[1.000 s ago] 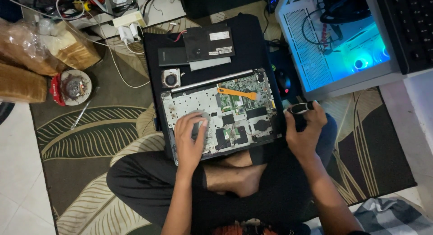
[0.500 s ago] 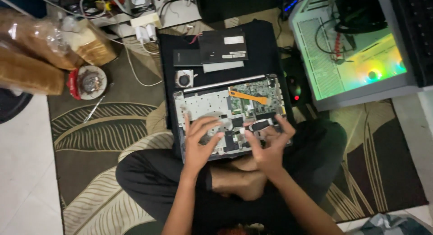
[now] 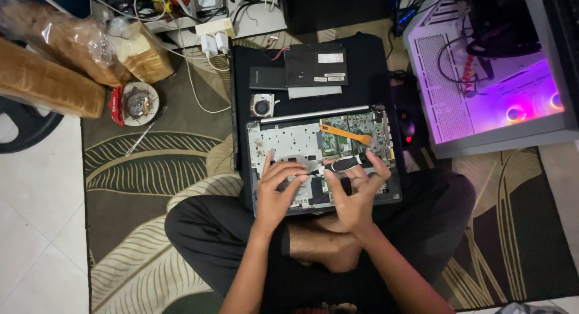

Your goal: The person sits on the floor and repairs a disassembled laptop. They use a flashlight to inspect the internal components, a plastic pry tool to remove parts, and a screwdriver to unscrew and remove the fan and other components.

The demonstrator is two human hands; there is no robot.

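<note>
Both hands had closed in over the opened laptop (image 3: pixel 313 157) since earlier.
I saw my right hand (image 3: pixel 356 193) gripping a black-and-white screwdriver (image 3: pixel 347 163) over the laptop's board; my left hand (image 3: pixel 274 190) rested open-fingered beside its tip.

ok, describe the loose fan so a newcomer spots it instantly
Start at the opened laptop on the person's lap. Above its top edge, on the black lid panel, lies the small cooling fan: a silvery square with a dark round centre, left of the flat black rectangular parts beside it.
</note>
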